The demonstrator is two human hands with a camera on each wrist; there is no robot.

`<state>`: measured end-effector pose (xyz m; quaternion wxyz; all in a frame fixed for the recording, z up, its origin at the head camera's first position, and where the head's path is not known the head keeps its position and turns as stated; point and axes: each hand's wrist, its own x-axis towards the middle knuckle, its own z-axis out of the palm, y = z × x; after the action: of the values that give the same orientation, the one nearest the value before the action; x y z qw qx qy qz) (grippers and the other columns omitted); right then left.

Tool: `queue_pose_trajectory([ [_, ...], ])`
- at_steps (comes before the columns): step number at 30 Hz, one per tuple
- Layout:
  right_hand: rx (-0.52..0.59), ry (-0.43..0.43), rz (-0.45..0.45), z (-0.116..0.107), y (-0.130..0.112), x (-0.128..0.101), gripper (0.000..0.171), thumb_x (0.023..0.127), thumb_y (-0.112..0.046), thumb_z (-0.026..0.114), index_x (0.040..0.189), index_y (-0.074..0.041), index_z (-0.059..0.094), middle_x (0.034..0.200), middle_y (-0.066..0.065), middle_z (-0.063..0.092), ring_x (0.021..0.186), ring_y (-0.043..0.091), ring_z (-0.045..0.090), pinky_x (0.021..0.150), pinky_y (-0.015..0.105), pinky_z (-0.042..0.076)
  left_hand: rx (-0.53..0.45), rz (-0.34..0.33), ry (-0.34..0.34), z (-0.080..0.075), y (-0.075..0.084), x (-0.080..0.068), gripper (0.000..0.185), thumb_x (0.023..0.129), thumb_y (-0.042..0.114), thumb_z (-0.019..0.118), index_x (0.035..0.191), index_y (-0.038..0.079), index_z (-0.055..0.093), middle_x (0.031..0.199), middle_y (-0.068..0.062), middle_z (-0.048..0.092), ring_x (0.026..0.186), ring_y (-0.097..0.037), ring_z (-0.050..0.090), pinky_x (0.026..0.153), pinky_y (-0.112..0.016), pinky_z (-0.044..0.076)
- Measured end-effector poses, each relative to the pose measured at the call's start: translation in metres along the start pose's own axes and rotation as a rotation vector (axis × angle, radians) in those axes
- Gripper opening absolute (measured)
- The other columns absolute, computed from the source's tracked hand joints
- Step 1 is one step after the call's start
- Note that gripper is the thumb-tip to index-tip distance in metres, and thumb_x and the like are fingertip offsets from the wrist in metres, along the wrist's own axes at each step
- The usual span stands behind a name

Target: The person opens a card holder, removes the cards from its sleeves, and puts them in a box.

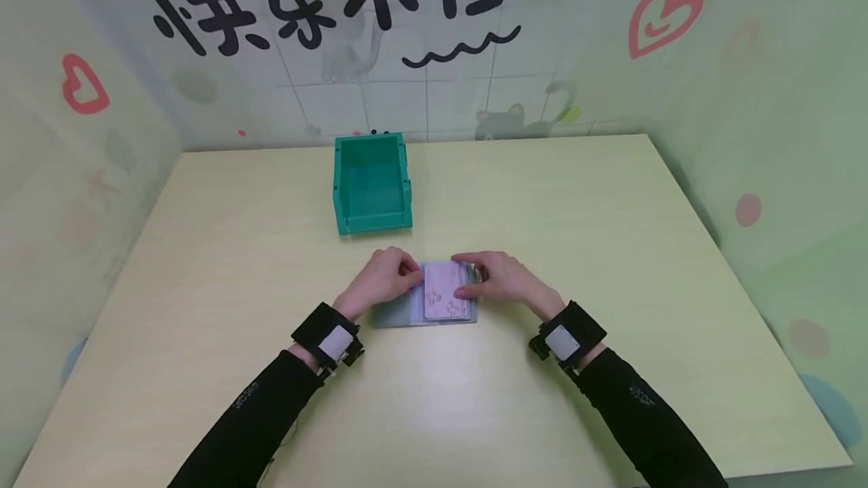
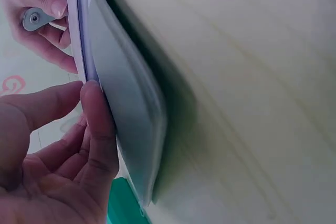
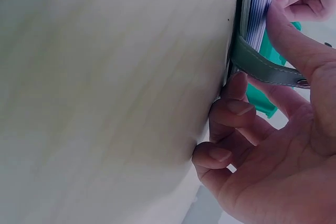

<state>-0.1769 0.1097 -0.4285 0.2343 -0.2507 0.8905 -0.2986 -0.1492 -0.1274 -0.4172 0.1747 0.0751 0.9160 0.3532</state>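
Observation:
A notebook (image 1: 444, 296) lies open on the table, its grey-green cover (image 2: 123, 93) spread out to the left and a thick block of lilac pages at the right. My left hand (image 1: 386, 276) pinches at the left edge of the page block, thumb and forefinger tips meeting there in the left wrist view. From the right side, my right hand (image 1: 505, 277) grips the notebook, thumb on the top page and a forefinger along the far edge. A strap (image 3: 268, 66) with a metal snap sticks out from the cover beneath the right thumb.
A green plastic bin (image 1: 371, 187) stands behind the notebook, slightly to its left, near the back of the pale wooden table (image 1: 597, 209). Printed wall panels (image 1: 434, 89) border the table at the back and both sides.

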Motion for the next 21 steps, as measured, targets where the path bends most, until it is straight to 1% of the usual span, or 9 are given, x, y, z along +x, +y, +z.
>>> queue_pose_trajectory([
  [2, -0.018, 0.006, -0.013, 0.0004, -0.0003, 0.0000, 0.068, 0.089, -0.034, 0.077, 0.148, -0.013, 0.051, 0.093, 0.006, 0.054, 0.086, 0.019, 0.049, 0.069, 0.027, 0.035, -0.035, -0.024, -0.015, -0.0008, -0.0016, 0.0011, 0.023, 0.097, 0.019, 0.066, 0.108, -0.001, 0.074, 0.088, -0.011, 0.071, 0.071, -0.015, 0.061, 0.064, -0.022, 0.047],
  [5, -0.051, 0.019, -0.037, 0.0002, -0.0011, 0.0004, 0.068, 0.089, -0.034, 0.077, 0.148, -0.013, 0.051, 0.102, 0.008, 0.057, 0.091, 0.020, 0.050, 0.072, 0.028, 0.037, -0.078, -0.042, -0.040, -0.0029, -0.0044, 0.0033, 0.023, 0.098, 0.019, 0.065, 0.106, -0.001, 0.074, 0.085, -0.010, 0.070, 0.068, -0.014, 0.060, 0.062, -0.021, 0.047],
  [9, -0.084, 0.015, -0.057, -0.0001, -0.0023, 0.0012, 0.069, 0.087, -0.037, 0.078, 0.148, -0.015, 0.052, 0.110, 0.011, 0.060, 0.094, 0.021, 0.051, 0.075, 0.029, 0.039, -0.100, -0.046, -0.059, -0.0052, -0.0064, 0.0052, 0.023, 0.098, 0.018, 0.065, 0.104, -0.001, 0.075, 0.082, -0.009, 0.069, 0.067, -0.013, 0.059, 0.060, -0.021, 0.048],
  [15, -0.118, -0.007, -0.064, -0.0001, -0.0032, 0.0028, 0.077, 0.082, -0.042, 0.083, 0.148, -0.016, 0.052, 0.111, 0.011, 0.059, 0.094, 0.020, 0.050, 0.074, 0.027, 0.038, -0.149, -0.055, -0.064, -0.0059, -0.0040, 0.0049, 0.020, 0.096, 0.013, 0.065, 0.100, -0.003, 0.075, 0.082, -0.011, 0.075, 0.064, -0.009, 0.062, 0.060, -0.019, 0.051],
  [21, -0.132, -0.013, -0.039, 0.0007, -0.0039, 0.0037, 0.078, 0.081, -0.042, 0.083, 0.147, -0.015, 0.052, 0.114, 0.011, 0.061, 0.095, 0.021, 0.051, 0.076, 0.027, 0.039, -0.260, -0.083, -0.082, -0.0048, -0.0045, 0.0047, 0.018, 0.095, 0.009, 0.066, 0.098, -0.007, 0.074, 0.080, -0.012, 0.075, 0.060, -0.008, 0.065, 0.062, -0.021, 0.057],
])
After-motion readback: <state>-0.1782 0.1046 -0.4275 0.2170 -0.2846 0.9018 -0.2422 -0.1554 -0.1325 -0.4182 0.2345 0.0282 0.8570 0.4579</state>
